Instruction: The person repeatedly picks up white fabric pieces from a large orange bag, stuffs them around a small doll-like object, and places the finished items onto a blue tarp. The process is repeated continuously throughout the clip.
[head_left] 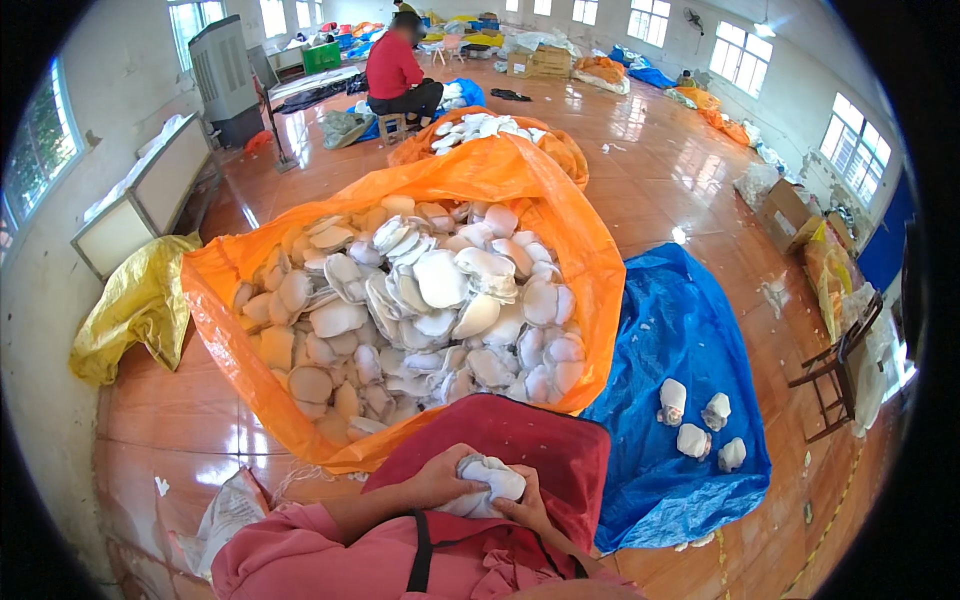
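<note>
- Over the lap, above a dark red cloth (520, 435): a white padded bundle (492, 478), lying between the wearer's two hands and touching both.
- Left hand (443, 480): partly curled, fingers and thumb on the bundle's left side; has hold of it.
- Right hand (528, 505): also partly curled, gripping the lower right side. Exact finger placement underneath hidden.
- Bundle's rounded white end shows uppermost, tipped toward the right; a greyer edge visible by the left hand.
- Just beyond the cloth, ahead of both hands: wide orange sack (598, 300), mouth open, heaped with flat, rounded whitish pads (442, 280).
- To the right of the right hand, well apart from it: four white bundles (692, 440) on a blue sheet (665, 320).
- Farther off: seated person in red (393, 68), beside a second orange sack (565, 155) holding white pieces.
</note>
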